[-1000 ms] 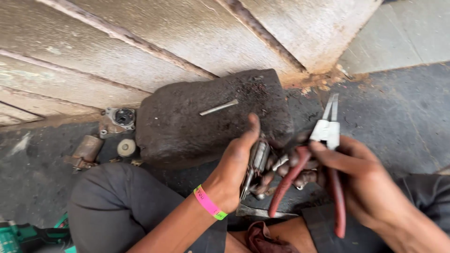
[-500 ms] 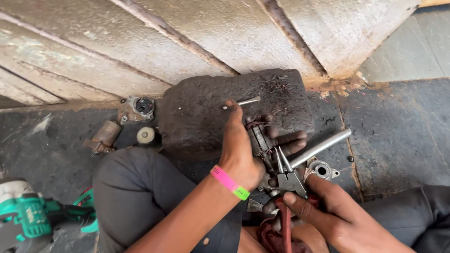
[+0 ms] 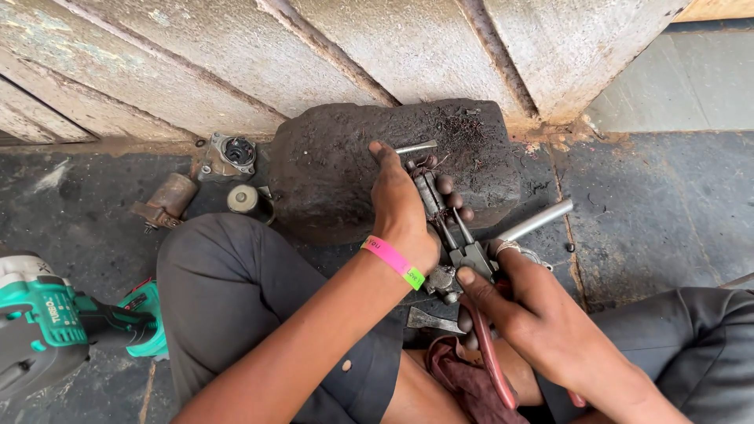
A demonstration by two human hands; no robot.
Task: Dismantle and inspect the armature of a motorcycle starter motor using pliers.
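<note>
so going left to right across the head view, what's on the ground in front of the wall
green power tool → rusty cylindrical part → square metal housing with a round hole → small round cream part → dark stone block → left hand on the block → pliers in the right hand → metal rod

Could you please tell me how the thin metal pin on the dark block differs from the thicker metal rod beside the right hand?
The pin is short and thin and lies on top of the block; the rod is longer and thicker and slants beside the block, lower. The pin lies by the left hand's fingertips. Both are bare grey metal.
</note>
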